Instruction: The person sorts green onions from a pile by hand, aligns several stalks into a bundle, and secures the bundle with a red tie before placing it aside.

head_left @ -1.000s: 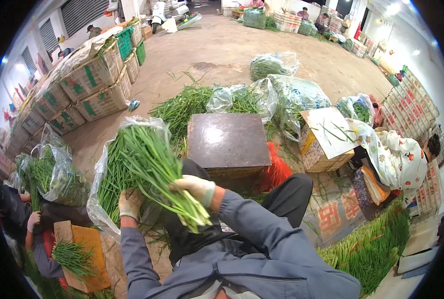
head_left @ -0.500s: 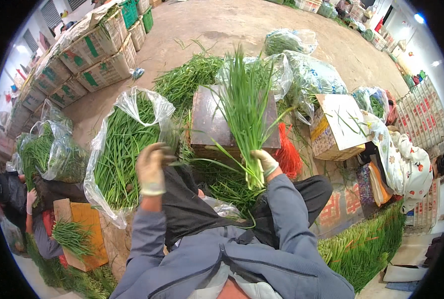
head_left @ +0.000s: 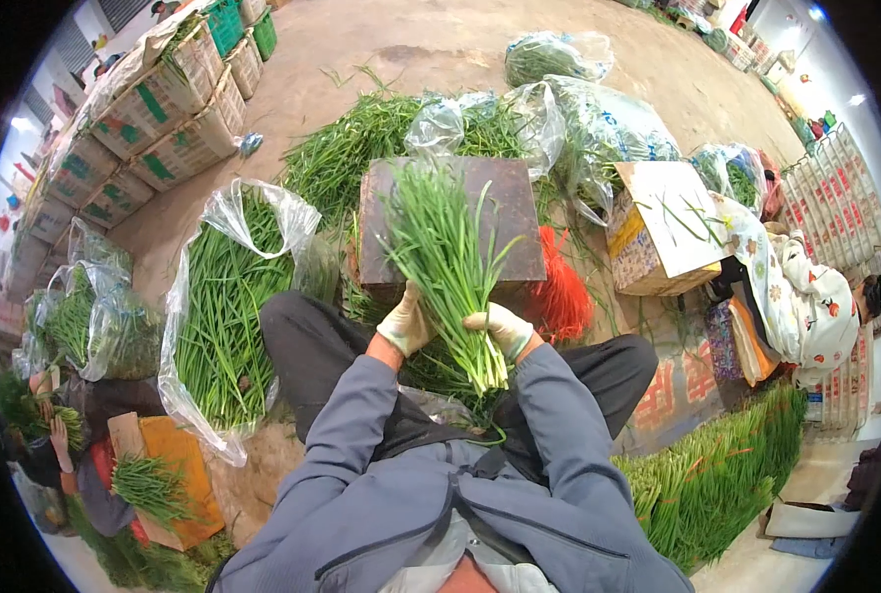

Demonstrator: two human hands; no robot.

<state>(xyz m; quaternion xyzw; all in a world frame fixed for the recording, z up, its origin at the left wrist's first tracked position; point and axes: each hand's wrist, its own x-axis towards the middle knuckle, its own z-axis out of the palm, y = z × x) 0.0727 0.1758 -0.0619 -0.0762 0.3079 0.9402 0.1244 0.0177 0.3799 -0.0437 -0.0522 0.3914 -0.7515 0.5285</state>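
My right hand (head_left: 500, 328), in a pale glove, grips the white lower stems of a bunch of long green leaves (head_left: 450, 257). My left hand (head_left: 408, 316), also gloved, is curled against the bunch's left side, its fingertips partly hidden. Behind the leaves is a dark, flat-topped box (head_left: 381, 198). Beside it hangs a tuft of red strands (head_left: 559, 287). An open plastic bag (head_left: 233, 326) full of similar leaves lies left of my legs, and more loose greens (head_left: 352, 148) lie beyond the box.
Stacked crates (head_left: 164, 128) line the far left. A white-topped box (head_left: 668, 217), cloth-covered items (head_left: 816, 296) and upright bundled greens (head_left: 707, 484) are at right. A co-worker's hand (head_left: 60, 440) holds greens at lower left, beside an orange board (head_left: 174, 435). Bagged greens (head_left: 559, 54) sit farther ahead.
My left hand has moved right from beside the bag to the bunch. The bunch, upright half a second ago, now leans slightly left above the box, still in my right hand.
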